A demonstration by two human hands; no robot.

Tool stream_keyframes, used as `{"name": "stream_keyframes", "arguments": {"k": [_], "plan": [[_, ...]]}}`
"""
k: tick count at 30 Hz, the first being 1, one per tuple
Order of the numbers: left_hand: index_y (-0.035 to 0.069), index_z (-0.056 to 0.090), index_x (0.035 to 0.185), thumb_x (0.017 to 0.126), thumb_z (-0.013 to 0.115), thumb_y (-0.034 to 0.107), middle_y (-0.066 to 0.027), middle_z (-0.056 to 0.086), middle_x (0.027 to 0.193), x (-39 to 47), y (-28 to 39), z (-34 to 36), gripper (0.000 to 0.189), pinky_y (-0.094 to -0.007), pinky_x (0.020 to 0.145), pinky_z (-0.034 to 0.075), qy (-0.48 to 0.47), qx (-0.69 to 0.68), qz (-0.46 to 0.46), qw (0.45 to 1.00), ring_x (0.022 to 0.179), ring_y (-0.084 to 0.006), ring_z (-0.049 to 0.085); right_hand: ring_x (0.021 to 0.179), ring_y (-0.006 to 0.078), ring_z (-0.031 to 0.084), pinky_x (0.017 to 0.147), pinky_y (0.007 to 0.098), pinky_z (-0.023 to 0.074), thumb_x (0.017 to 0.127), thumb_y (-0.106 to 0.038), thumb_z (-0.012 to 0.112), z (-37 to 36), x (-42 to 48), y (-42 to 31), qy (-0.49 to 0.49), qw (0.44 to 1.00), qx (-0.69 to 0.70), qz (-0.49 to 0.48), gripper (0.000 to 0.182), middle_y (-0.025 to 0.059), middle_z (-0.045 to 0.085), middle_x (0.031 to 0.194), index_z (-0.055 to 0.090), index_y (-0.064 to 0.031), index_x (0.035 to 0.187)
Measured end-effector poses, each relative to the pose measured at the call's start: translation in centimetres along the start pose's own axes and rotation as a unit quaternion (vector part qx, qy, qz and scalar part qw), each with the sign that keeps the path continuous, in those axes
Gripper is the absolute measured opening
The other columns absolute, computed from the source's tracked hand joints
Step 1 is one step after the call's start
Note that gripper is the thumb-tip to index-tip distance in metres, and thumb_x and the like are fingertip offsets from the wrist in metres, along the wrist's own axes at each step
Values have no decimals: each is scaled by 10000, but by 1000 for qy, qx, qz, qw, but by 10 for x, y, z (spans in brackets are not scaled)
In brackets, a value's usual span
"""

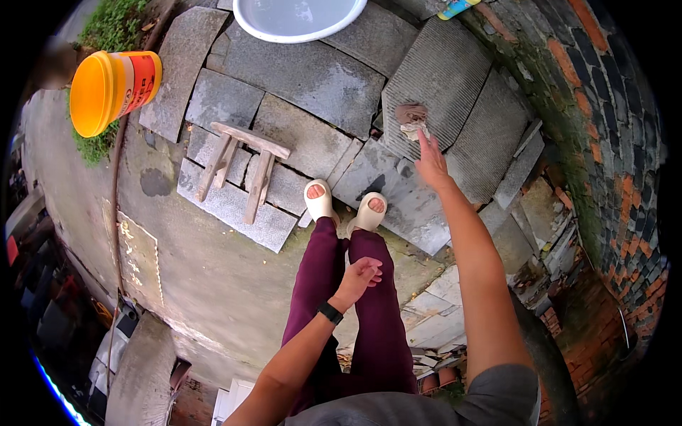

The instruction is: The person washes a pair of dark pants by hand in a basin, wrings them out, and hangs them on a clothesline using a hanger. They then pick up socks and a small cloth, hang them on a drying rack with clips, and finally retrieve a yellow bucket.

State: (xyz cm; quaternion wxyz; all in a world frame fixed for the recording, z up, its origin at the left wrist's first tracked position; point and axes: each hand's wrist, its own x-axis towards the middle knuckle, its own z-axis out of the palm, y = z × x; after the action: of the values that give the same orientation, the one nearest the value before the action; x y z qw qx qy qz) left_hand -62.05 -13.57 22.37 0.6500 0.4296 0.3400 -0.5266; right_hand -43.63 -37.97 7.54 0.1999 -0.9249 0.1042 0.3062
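Note:
My right hand (432,160) reaches forward over a ribbed stone slab (458,69), with index and middle fingers extended and apart. Its fingertips overlap the near edge of a crumpled cloth (411,114), brownish at the far end and pale at the near end. Whether they press on it is not clear. In front of my thigh, my left hand (361,279) hangs loosely curled with nothing visible in it. A black band circles that wrist.
A white basin (301,38) of water stands ahead, beside a blue-and-yellow packet (456,7). Left of my feet is a small wooden stool (253,141). A yellow bucket (133,85) stands farther left, near a pipe (117,175). A brick wall (602,122) rises at right.

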Motion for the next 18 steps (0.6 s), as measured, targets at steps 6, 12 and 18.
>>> {"name": "stream_keyframes", "arguments": {"k": [6, 12, 18], "plan": [[50, 521, 1087, 906, 465, 133, -57, 574, 935, 45, 17, -33, 207, -256, 742, 471, 14, -13, 17, 1000, 839, -132, 579, 1164, 453, 377, 940, 418, 390, 695, 8, 592, 36, 84, 6, 75, 997, -34, -4, 843, 307, 114, 1389, 184, -252, 1386], [-8, 426, 1176, 835, 562, 160, -83, 531, 965, 107, 101, -103, 403, -274, 767, 457, 306, -61, 131, 941, 879, -139, 533, 1077, 421, 459, 872, 405, 413, 723, -55, 605, 61, 113, 41, 80, 996, 33, 17, 609, 284, 410, 1223, 373, -143, 1279], [-116, 379, 1165, 647, 729, 315, -304, 446, 1190, 211, 180, -258, 760, -396, 928, 378, 665, 154, 183, 708, 1113, -394, 447, 1007, 423, 463, 890, 412, 385, 716, -161, 643, 98, 116, 93, 130, 985, 105, -32, 648, 286, 466, 1120, 341, -28, 1274]]}}
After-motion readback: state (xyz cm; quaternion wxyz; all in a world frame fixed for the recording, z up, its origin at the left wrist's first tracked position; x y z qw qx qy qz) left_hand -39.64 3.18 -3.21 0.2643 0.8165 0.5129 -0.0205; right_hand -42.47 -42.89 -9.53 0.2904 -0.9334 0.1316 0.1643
